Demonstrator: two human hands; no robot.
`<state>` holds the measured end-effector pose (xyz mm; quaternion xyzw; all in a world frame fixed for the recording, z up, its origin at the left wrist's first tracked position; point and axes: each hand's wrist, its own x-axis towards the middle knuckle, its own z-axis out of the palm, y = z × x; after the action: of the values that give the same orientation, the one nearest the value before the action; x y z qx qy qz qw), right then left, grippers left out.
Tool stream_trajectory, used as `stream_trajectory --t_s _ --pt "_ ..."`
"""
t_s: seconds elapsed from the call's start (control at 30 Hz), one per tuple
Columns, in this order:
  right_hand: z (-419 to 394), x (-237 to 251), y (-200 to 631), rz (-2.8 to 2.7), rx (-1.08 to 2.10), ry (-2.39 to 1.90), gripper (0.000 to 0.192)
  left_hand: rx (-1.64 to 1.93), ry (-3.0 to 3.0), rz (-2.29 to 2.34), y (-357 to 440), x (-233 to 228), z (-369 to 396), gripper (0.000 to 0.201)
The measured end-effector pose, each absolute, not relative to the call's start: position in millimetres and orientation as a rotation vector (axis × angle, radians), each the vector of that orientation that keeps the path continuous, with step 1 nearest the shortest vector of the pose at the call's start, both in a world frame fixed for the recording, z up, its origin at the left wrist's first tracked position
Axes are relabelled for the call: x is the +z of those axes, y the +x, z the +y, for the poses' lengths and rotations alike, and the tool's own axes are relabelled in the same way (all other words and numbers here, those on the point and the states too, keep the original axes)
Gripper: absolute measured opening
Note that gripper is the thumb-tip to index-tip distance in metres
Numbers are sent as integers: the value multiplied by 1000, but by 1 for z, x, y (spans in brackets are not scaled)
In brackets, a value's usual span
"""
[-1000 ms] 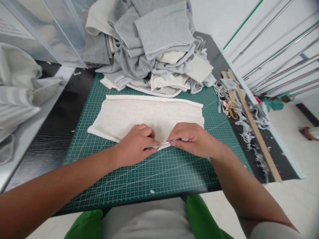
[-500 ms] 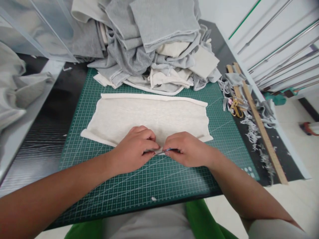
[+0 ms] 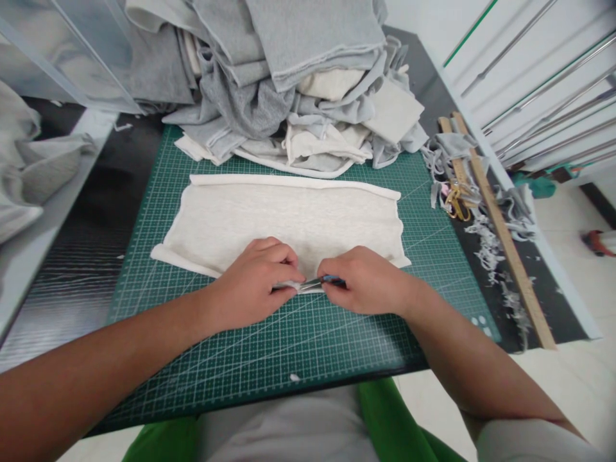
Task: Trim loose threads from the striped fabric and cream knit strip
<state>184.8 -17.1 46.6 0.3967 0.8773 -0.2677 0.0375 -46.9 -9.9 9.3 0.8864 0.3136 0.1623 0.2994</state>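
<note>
A cream piece of fabric [image 3: 289,215] lies flat on the green cutting mat [image 3: 269,346], its long edges curling up. My left hand [image 3: 255,279] is closed, pinching the fabric's near edge between thumb and fingertips. Close beside it, my right hand [image 3: 363,279] is closed around small thread snips [image 3: 312,283], whose metal blades point left and meet the edge by the left fingertips. A bit of blue shows on the snips at the right fingers; the rest of them is hidden in the hand.
Grey and cream cloth [image 3: 269,83] is heaped at the back of the mat. To the right lie gold-handled scissors [image 3: 457,202], a wooden ruler [image 3: 513,256] and fabric scraps [image 3: 486,250]. More pale fabric [image 3: 43,154] hangs at the left. A white scrap [image 3: 294,377] lies near the mat's front.
The hands have drawn slightly apart, and more of the snips' blades shows between them. The whole view has shifted a little. The left hand keeps its pinch on the fabric edge.
</note>
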Motion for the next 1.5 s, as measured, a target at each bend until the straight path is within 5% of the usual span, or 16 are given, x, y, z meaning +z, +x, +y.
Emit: stream_trajectory --t_s 1.5 --pt "-24 42 180 2807 -571 1080 17 461 2402 808 -48 7 -9 11"
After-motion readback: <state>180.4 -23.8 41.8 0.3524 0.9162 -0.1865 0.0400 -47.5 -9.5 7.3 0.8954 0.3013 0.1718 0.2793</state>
